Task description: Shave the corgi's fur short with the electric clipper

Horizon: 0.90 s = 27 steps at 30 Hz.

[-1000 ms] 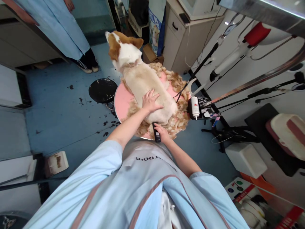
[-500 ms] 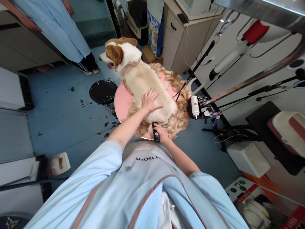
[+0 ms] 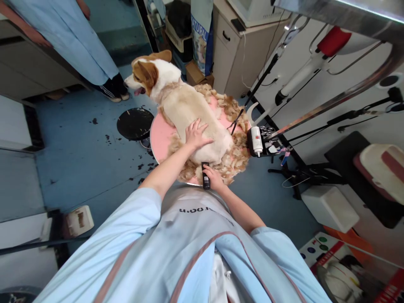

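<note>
A tan and white dog (image 3: 179, 105) lies on a round pink table (image 3: 159, 134), its head turned to the left. My left hand (image 3: 195, 134) rests flat on its back, fingers spread. My right hand (image 3: 213, 176) grips a black clipper (image 3: 205, 176) at the dog's rear end, near the table's front edge. Heaps of cut tan fur (image 3: 235, 153) ring the dog on the table.
A tool tray with a white bottle (image 3: 257, 141) and scissors hangs at the table's right. A black stool (image 3: 135, 123) stands left of the table. Dark fur clumps dot the blue floor (image 3: 82, 147). Another person in a blue smock (image 3: 78, 38) stands at the far left. Cabinets and stands crowd the right.
The dog has turned its head from facing away to facing left. Both my hands have stayed almost where they were on the dog's back and rear.
</note>
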Each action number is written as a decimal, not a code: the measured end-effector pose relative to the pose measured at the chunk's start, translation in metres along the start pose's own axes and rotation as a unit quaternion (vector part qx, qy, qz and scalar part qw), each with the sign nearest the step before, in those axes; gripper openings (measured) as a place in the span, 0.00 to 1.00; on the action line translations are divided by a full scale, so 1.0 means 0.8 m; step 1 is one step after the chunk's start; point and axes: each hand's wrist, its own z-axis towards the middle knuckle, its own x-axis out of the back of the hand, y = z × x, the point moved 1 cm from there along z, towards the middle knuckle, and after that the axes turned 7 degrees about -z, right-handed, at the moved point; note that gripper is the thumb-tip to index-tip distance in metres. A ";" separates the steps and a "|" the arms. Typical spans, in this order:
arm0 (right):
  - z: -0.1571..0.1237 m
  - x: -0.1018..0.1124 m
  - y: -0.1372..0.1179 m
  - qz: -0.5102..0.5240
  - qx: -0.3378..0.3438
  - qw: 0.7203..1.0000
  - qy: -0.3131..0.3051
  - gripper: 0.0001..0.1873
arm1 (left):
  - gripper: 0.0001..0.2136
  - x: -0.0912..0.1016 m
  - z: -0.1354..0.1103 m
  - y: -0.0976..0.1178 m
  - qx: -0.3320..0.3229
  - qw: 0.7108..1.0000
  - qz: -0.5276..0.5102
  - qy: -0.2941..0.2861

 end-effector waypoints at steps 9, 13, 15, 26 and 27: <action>-0.005 0.006 0.014 -0.020 -0.006 1.000 0.003 0.21 | 0.38 -0.001 0.005 0.004 -0.001 1.000 0.010 0.005; -0.010 0.009 0.016 -0.008 0.005 1.000 0.016 0.21 | 0.37 0.000 0.005 0.005 -0.001 1.000 0.002 0.001; -0.010 0.015 0.019 -0.002 0.009 1.000 0.028 0.21 | 0.37 0.000 0.005 0.005 -0.005 1.000 0.003 0.006; -0.028 0.025 0.007 0.011 -0.060 0.996 0.068 0.22 | 0.37 -0.002 0.006 0.007 -0.003 1.000 0.019 0.011; -0.028 0.024 0.005 0.010 -0.076 0.994 0.079 0.22 | 0.37 -0.002 0.006 0.008 -0.001 1.000 0.020 0.012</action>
